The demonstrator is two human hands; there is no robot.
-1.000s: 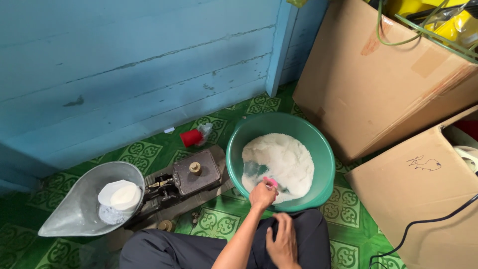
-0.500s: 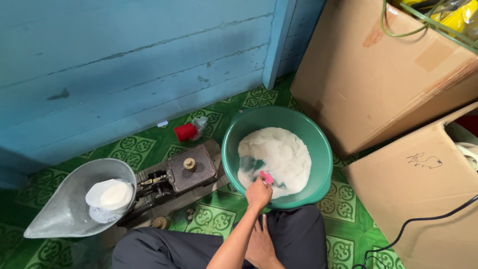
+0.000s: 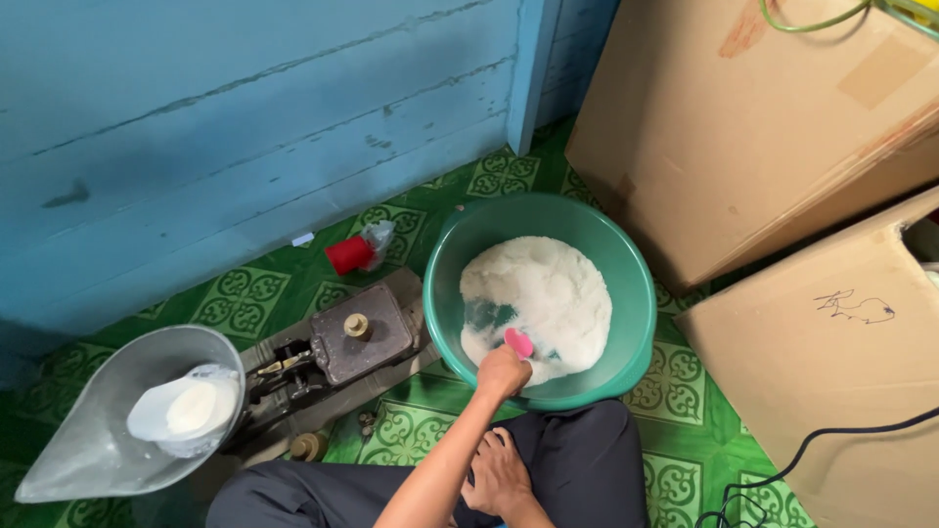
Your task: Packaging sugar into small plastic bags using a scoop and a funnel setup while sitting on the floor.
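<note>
My left hand (image 3: 501,373) reaches into a green plastic basin (image 3: 626,293) and grips a small pink scoop (image 3: 519,342) at the near edge of a heap of white powder (image 3: 543,288). On my lap, over dark trousers, my right hand (image 3: 497,476) rests with its fingers loose and holds nothing. To the left stands an old balance scale (image 3: 357,342) with a metal pan (image 3: 88,460). A clear bag of white powder (image 3: 186,411) lies in that pan.
Large cardboard boxes (image 3: 763,127) crowd the right side, touching the basin. A blue wooden wall (image 3: 245,127) runs behind. A red cap and a bit of plastic (image 3: 350,254) lie on the green patterned floor. A dark cable (image 3: 812,440) trails at the lower right.
My left hand has stayed at the basin's near edge with the pink scoop. The view has drifted slightly, and my right hand has settled lower on my lap.
</note>
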